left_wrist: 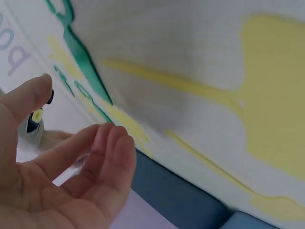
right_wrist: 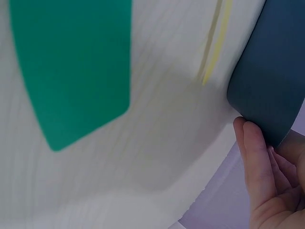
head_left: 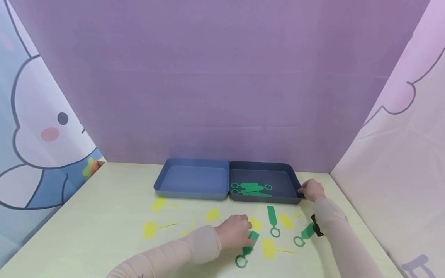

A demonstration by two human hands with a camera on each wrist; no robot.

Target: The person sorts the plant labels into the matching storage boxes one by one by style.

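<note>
My left hand (head_left: 233, 231) hovers over a green ring-ended tag (head_left: 247, 251), overlapping its upper part in the head view. In the left wrist view, its thumb stands apart from gently bent fingers (left_wrist: 116, 148), with nothing between them. A yellow tag (head_left: 256, 224) lies just past its fingertips. At the near right corner of the dark tray (head_left: 278, 199), my right hand (head_left: 313, 190) pinches the wall, thumb at the rim and fingers outside. Several green tags (head_left: 252, 187) lie overlapped in that tray. Another green tag (head_left: 308, 231) is partly hidden by the right wrist's black strap.
Left of the dark tray and touching it stands a blue tray (head_left: 196, 180) with nothing in it. Several yellow tags (head_left: 150, 230) with thin tails lie scattered across the pale table (head_left: 104, 216). One more green tag (head_left: 272, 216) lies before the dark tray. A purple panel (head_left: 222, 96) rises behind.
</note>
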